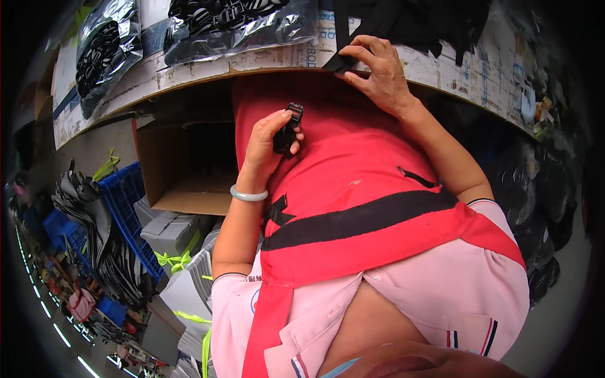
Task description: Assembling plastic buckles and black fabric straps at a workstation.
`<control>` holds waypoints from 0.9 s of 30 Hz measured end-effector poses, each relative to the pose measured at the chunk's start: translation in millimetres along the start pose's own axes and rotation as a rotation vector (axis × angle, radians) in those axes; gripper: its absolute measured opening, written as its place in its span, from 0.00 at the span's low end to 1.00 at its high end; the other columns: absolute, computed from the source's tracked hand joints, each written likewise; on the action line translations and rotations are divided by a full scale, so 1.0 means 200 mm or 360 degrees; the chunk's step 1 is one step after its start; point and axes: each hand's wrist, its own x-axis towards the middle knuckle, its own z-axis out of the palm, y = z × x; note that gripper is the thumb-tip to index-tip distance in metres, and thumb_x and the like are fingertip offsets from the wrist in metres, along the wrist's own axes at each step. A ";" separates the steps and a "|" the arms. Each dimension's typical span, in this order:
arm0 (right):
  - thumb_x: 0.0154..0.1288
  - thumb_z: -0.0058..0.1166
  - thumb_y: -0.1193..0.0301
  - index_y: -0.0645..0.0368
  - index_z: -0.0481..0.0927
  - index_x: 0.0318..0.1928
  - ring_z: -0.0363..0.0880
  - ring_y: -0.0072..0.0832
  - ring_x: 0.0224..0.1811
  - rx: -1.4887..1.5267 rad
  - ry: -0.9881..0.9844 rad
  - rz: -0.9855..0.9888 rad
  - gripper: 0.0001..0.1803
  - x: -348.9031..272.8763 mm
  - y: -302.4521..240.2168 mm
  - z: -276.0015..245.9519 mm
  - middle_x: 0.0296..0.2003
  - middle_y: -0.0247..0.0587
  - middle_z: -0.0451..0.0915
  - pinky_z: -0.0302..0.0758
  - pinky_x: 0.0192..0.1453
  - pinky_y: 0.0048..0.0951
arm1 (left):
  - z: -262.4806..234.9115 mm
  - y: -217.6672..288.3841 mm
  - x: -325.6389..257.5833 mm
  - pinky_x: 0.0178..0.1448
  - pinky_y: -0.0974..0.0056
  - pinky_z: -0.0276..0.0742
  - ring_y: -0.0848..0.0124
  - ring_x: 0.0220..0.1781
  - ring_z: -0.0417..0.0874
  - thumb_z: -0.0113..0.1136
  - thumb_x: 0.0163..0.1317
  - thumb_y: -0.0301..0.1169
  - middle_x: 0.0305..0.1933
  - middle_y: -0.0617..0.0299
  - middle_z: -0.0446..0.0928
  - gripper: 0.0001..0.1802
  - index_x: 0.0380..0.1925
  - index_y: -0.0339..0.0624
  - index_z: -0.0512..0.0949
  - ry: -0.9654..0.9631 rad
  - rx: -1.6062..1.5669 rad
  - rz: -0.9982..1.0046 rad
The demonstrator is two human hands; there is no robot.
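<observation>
Over red apron [353, 157], L hand [267, 135] has fingers curled round black pc [285, 138], long axis approx. upright, top end twd tabletop [252, 62]; R hand [382, 72] pinches black strap [340, 62] betw. fingers at tabletop's edge. Blue print [327, 30] beyond, partly hidden.

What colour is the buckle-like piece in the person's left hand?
The buckle-like piece in the left hand is black: head view.

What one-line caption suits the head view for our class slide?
Left hand holds a black buckle-like piece; right hand pinches a black strip.
</observation>
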 end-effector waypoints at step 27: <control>0.75 0.44 0.71 0.60 0.66 0.63 0.72 0.12 0.21 0.2050 -0.0734 0.0998 0.19 0.00 -0.50 -0.18 0.28 0.30 0.78 0.71 0.25 0.16 | 0.19 0.00 -0.03 0.23 0.77 0.59 0.87 0.21 0.67 0.61 0.66 0.26 0.23 0.74 0.74 0.08 0.41 0.34 0.84 0.0212 0.0616 0.0644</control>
